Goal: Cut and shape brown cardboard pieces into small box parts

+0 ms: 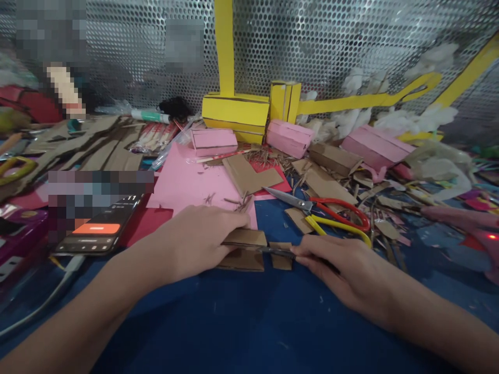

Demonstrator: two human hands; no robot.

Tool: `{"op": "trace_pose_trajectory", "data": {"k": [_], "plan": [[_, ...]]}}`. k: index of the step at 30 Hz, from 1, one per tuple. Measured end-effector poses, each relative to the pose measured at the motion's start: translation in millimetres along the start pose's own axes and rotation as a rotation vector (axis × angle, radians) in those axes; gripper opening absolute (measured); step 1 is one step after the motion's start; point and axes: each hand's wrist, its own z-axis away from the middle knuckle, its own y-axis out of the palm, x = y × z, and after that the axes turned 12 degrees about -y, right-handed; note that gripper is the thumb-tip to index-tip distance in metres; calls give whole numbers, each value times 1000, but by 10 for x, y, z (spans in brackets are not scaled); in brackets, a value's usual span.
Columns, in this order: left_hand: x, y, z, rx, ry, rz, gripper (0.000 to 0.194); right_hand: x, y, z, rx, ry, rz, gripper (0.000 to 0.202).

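My left hand [197,236] is closed over a brown cardboard piece [245,238], with its fingertips pressing it against the blue surface. A lower flap of the same brown board shows below it. In my right hand [343,262] is a thin dark blade [278,251], its tip pointing left; the handle is hidden in my fingers, so the kind of cutter is unclear. The blade lies across a small cardboard piece [283,264], set apart by a narrow gap from the piece under my left hand.
Scissors with red and yellow handles [307,205] lie behind my right hand. Pink paper [191,179], cardboard scraps and yellow and pink boxes [236,110] stand behind. A phone [103,223] with a cable lies left. Another person's hand [463,221] reaches in at right.
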Motion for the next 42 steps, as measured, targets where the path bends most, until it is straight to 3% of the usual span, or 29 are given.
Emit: {"op": "trace_pose_trajectory", "data": {"k": [4, 12, 16, 22, 28, 42], "plan": [[26, 12, -5, -15, 17, 3, 21, -31, -33, 41, 2, -5, 20, 21], [46, 25, -14, -12, 30, 22, 26, -55, -31, 74, -162, -229, 249, 27], [49, 20, -7, -7, 34, 34, 22, -75, -104, 99, -255, -251, 347, 29], [59, 19, -13, 6, 37, 43, 22, -65, -85, 88, -97, -409, 418, 45], [46, 21, -25, -3, 36, 40, 19, -70, 39, 126, -119, -509, 586, 47], [37, 10, -23, 5, 49, 41, 19, -39, 35, 61, -23, -599, 611, 40]]}}
